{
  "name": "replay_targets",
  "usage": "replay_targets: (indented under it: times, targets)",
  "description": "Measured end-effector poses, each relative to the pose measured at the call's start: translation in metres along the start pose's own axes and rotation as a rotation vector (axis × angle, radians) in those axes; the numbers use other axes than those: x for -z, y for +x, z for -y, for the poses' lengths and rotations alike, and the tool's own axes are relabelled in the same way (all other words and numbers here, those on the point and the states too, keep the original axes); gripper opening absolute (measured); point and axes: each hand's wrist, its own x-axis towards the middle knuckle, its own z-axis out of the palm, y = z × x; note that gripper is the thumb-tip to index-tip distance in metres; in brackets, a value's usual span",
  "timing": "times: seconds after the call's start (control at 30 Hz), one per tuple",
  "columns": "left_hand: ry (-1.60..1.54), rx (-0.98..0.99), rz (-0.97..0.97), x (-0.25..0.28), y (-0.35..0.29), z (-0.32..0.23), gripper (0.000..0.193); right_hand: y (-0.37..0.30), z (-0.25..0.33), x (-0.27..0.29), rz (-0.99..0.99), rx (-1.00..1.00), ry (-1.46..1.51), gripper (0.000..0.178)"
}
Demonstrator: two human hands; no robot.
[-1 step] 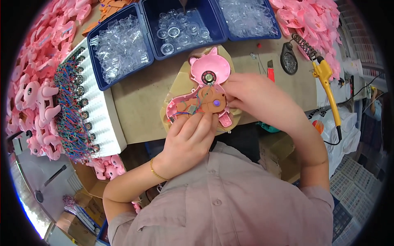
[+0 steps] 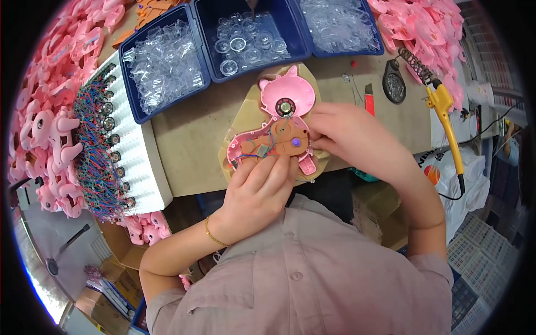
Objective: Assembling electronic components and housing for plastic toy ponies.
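Note:
A pink animal-shaped toy shell half [image 2: 287, 90] lies open side up in a tan holder [image 2: 245, 114]. A round black speaker [image 2: 286, 108] sits in its head part. In the body part is an orange gearbox [image 2: 279, 134] with a purple round piece [image 2: 296, 142], and thin coloured wires run across it. My left hand [image 2: 259, 181] is closed over the shell's near edge, its fingertips against the gearbox and shell. My right hand [image 2: 338, 134] has bent fingers pressed together at the body's right edge; anything between them is hidden.
Blue bins [image 2: 251, 70] of clear plastic parts stand at the back. Wired speakers fill a white tray [image 2: 148, 167] on the left. Pink shells [image 2: 53, 134] are heaped on both sides. A red-handled cutter [image 2: 369, 103] and a yellow soldering iron [image 2: 441, 103] are on the right.

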Motion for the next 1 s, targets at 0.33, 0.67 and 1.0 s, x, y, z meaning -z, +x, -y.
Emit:
replay_targets:
  times: [0.33,0.67,1.0]
  targets:
    - [-0.037,0.059,-0.051,-0.007,-0.004,-0.003,0.042,0.033,-0.015,0.006,-0.238,0.083,-0.13,0.018]
    - [-0.352,0.313,0.04,0.021,0.03,0.032,0.039,0.046,-0.012,0.006,-0.042,0.087,-0.204,0.017]
    - [-0.515,0.463,0.058,0.011,0.035,0.028,0.02,0.043,-0.018,0.011,-0.156,0.237,-0.238,0.019]
